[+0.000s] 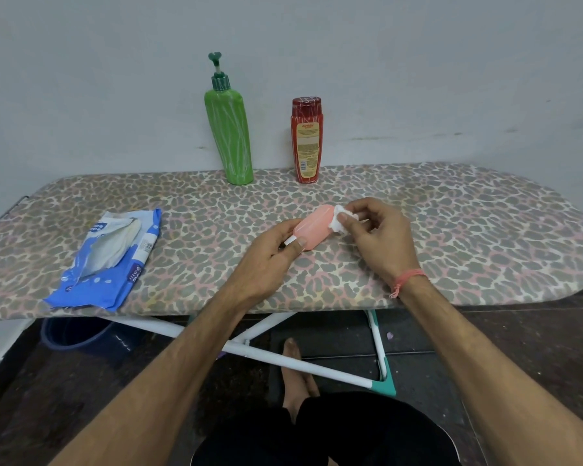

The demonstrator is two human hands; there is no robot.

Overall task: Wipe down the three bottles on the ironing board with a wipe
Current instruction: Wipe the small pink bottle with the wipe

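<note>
the tall green plastic pump bottle [230, 136] and the red plastic bottle with a paper-like label [306, 139] looked smooth and glossy; the small pink plastic bottle [312, 230] looked matt, the leopard-print cloth ironing board cover [451, 210] soft, the blue plastic wipes pack [115, 257] crinkled and shiny

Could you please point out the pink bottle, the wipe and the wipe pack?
pink bottle [312, 228]: head view, middle of its body.
wipe [338, 219]: head view, bunched part at the bottle's end.
wipe pack [111, 250]: head view, torn-open top.
</note>
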